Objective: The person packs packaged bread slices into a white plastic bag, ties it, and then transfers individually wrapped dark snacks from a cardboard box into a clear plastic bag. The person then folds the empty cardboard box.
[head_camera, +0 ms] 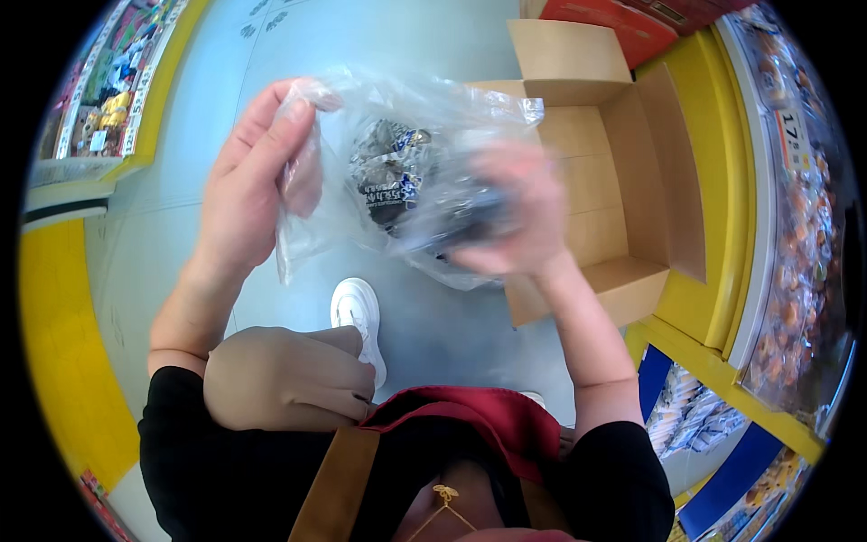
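Note:
A clear plastic bag [440,101] is held up in front of me over the floor. Dark wrapped candies [393,169] with printed writing lie inside it. My left hand [271,149] pinches the bag's left edge between thumb and fingers. Blurred by motion, my right hand [521,210] is around the bag's right side, over the dark contents. An open cardboard box [643,162] stands just past my right hand, its flaps spread and its visible bottom bare.
Yellow shelving [725,169] with bins of wrapped goods [792,291] runs along the right. Another display [115,101] of packets stands at the upper left. A red carton [609,34] is behind the box. My white shoe [357,311] rests on the grey floor [271,291].

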Available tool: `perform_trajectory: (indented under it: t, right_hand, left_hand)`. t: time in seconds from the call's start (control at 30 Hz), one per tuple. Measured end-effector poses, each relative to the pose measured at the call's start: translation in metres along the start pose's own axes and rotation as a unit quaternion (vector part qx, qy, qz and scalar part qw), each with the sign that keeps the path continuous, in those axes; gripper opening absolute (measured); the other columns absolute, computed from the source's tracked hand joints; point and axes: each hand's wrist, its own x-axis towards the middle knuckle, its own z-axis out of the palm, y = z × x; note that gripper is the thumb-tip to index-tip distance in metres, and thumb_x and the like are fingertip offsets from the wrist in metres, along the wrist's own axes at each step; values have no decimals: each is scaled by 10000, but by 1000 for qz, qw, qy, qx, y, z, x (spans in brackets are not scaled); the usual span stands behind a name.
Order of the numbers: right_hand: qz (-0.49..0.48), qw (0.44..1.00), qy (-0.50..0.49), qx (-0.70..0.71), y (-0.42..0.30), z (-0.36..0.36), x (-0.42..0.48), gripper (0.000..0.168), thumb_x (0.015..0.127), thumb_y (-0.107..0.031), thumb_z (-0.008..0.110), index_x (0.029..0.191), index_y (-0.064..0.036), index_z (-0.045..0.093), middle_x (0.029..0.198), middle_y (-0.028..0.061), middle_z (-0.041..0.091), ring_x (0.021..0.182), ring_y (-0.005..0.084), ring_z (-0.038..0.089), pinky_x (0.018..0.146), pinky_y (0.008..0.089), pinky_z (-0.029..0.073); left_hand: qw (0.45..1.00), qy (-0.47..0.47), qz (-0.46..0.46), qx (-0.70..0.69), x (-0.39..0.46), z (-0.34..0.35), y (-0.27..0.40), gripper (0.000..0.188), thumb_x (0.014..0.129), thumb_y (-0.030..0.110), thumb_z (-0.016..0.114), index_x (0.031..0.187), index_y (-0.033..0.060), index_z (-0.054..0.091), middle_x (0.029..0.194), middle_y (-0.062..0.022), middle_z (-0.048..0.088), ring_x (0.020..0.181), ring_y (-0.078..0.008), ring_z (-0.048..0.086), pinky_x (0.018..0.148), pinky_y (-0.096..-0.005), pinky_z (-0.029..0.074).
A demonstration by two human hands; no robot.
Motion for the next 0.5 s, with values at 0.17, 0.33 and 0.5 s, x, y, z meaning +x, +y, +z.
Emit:
perform_trajectory:
  t: [0.17, 0.33, 0.5]
  right_hand:
    - [368, 918, -146, 24, 51, 52, -3, 541, 773, -343, 721, 1235, -108, 566, 1174, 183, 607, 1074, 366, 581, 915, 429, 472]
    - [348, 923, -139, -92, 0, 29, 0, 539, 852, -409, 661, 1247, -59, 553, 1197, 185, 613, 1104, 320, 582, 926, 390, 465]
    - [258, 955, 13, -150, -11, -37, -63, 481, 854, -335, 681, 1218, -46, 559, 924, 101, 669, 802, 197, 630, 740, 329, 505]
  left_hand:
    - [983, -133, 54, 117, 3, 10, -15, 200, 984, 229, 508, 1068, 67, 592, 581, 95, 396, 466, -4, 329, 436, -191, 249]
    - [994, -87, -32, 54, 4, -17, -3, 214, 983, 234, 510, 1042, 53, 607, 572, 117, 364, 453, 11, 263, 420, -192, 187]
    - [1000, -8, 19, -10, 12, -29, 8, 236, 991, 237, 493, 1041, 37, 608, 562, 122, 333, 440, 8, 232, 410, -188, 159]
